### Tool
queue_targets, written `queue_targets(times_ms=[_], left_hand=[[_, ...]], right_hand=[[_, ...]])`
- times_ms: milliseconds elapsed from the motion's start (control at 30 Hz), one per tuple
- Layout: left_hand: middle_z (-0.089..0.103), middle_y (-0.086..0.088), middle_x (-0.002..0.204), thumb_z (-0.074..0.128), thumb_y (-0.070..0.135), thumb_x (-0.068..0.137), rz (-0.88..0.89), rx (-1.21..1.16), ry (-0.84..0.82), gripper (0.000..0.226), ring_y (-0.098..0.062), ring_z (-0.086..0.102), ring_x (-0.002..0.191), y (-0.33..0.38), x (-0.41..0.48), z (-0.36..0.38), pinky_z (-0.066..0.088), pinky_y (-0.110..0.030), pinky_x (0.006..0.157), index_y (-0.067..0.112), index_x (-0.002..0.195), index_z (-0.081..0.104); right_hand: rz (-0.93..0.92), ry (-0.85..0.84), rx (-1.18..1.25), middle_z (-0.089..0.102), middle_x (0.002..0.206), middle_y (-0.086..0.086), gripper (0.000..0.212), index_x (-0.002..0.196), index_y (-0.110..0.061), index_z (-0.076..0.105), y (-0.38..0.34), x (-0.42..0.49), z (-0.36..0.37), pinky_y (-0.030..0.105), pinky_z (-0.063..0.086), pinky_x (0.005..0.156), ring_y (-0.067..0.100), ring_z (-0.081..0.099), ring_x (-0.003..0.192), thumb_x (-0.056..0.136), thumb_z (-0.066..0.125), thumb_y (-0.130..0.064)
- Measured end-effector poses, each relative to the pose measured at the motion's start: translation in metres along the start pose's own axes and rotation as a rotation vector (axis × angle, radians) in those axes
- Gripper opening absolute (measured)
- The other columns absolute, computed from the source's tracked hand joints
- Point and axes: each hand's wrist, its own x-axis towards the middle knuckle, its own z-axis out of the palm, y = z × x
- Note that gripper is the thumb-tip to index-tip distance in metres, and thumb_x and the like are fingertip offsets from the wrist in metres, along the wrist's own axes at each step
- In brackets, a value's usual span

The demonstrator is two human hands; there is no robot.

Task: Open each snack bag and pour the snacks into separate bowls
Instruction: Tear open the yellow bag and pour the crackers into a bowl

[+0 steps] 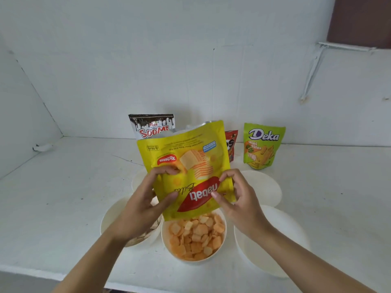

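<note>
A yellow Nabati Bites bag (190, 161) hangs upside down, its mouth over the middle white bowl (165, 240), which is filled with orange square wafer bites (196, 235). My left hand (146, 201) pinches the bag's left edge. My right hand (239, 199) pinches its right edge. A second bowl (110, 218) at the left holds a brownish snack, mostly hidden by my left arm. Behind stand a Soomi bag (152, 126), a red bag (231, 144) partly hidden, and a green Deka Mini Bites bag (261, 145).
White bowls sit at the right: one near (273, 240), one further back (264, 187); another bowl's rim (137, 178) shows behind the yellow bag. All stand on a white counter (63, 197) in a wall corner; the counter's front edge runs near the bottom.
</note>
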Motion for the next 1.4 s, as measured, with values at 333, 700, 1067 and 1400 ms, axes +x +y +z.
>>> queue_targets(times_ms=[333,700,1067,1400], left_hand=[[0.058,0.014,0.130,0.074,0.015,0.085,-0.068,0.163,0.012,0.042,-0.023,0.062,0.119,-0.009,-0.004,-0.001,0.062,-0.047,0.079,0.036,0.118,0.058],[0.055,0.035,0.122,0.087,0.021,0.073,-0.172,0.336,0.001,0.074,-0.010,0.070,0.101,-0.011,-0.006,0.001,0.064,-0.033,0.067,0.056,0.120,0.042],[0.067,-0.005,0.124,0.084,0.005,0.071,-0.270,-0.100,0.305,0.054,-0.034,0.074,0.097,-0.021,-0.014,-0.001,0.062,-0.054,0.069,0.020,0.114,0.055],[0.072,0.000,0.082,0.062,0.056,0.085,-0.459,0.434,0.112,0.041,-0.019,0.073,0.069,0.006,-0.020,-0.031,0.061,-0.044,0.069,0.046,0.121,0.047]], right_hand=[[0.021,-0.001,-0.118,0.064,0.104,-0.004,0.027,0.101,-0.025,0.053,0.011,-0.009,-0.001,0.041,0.060,0.079,0.019,0.065,0.105,0.089,0.073,-0.011],[0.120,-0.021,-0.042,0.066,0.108,-0.002,0.026,0.102,-0.023,0.053,0.011,-0.008,-0.002,0.048,0.062,0.075,0.018,0.066,0.108,0.091,0.070,-0.006],[0.508,0.152,0.573,0.071,0.111,0.023,0.070,0.123,-0.019,0.048,-0.005,0.021,-0.006,0.046,0.061,0.082,0.035,0.073,0.097,0.068,0.084,0.005],[0.358,0.018,0.589,0.072,0.116,0.013,0.028,0.116,-0.003,0.063,-0.034,0.050,0.042,0.047,0.057,0.092,0.033,0.068,0.111,0.089,0.070,-0.004]])
